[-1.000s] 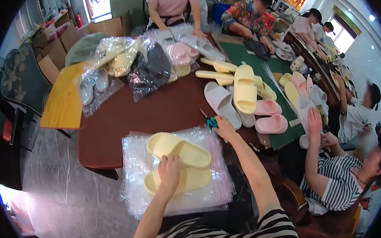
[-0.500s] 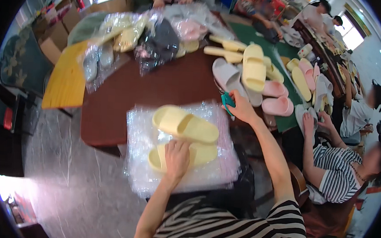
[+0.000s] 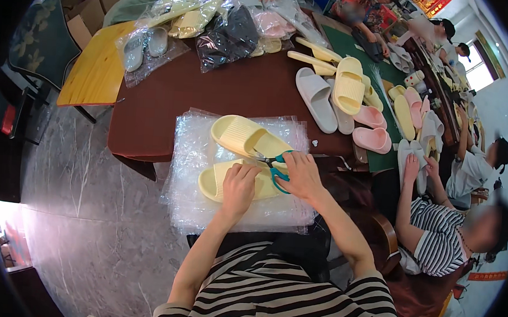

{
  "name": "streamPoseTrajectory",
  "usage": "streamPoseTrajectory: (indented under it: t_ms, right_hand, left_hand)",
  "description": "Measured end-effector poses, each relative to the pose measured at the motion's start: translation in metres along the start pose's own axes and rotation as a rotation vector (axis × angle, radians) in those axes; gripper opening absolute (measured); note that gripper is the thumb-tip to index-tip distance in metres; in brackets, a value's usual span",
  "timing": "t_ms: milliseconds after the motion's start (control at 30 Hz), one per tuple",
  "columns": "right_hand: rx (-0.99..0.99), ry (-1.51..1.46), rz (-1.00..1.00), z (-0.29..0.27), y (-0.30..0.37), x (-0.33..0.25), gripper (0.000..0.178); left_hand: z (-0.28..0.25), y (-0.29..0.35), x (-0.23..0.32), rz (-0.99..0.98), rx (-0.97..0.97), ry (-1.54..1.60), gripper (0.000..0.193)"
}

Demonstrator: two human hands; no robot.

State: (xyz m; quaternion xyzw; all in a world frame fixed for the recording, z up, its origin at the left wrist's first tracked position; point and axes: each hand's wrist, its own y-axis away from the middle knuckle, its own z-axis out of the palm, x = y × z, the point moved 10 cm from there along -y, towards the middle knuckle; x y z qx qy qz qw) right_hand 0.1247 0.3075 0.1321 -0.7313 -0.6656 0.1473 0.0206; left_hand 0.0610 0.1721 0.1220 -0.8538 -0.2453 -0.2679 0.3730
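Observation:
Two pale yellow slide slippers lie side by side on a stack of clear plastic bags (image 3: 193, 146) in front of me. My left hand (image 3: 239, 188) has its fingers bent over the strap of the near slipper (image 3: 210, 182); the fingertips' exact hold is partly hidden. With my right hand (image 3: 303, 176) I grip a pair of scissors (image 3: 279, 176) with teal handles. Their blades point left, over the gap between the near slipper and the far slipper (image 3: 232, 133), close to my left fingertips. Whether the blades touch anything is too small to tell.
Loose grey, yellow and pink slippers (image 3: 371, 139) stand on the right of the brown table (image 3: 170, 110). Bagged slippers (image 3: 184, 22) and a dark bagged bundle (image 3: 231, 41) lie at its far side. A co-worker in stripes (image 3: 441, 231) handles grey slippers on my right.
My right hand has come left and down with the scissors, from beside the loose slippers to the yellow pair. My left hand has stayed at the near slipper. The view has shifted somewhat.

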Motion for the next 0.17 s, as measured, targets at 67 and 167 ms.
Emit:
streamPoseTrajectory:
  t_ms: [67,167]
  right_hand:
    - [-0.042,0.016,-0.022,0.006,-0.004,0.001,0.052]
    - [-0.312,-0.071,0.150,0.035,0.001,0.029,0.054]
  left_hand:
    - [0.002,-0.002,-0.003,-0.003,-0.006,-0.007,0.029]
    - [0.009,-0.002,-0.009,-0.018,-0.041,-0.001,0.028]
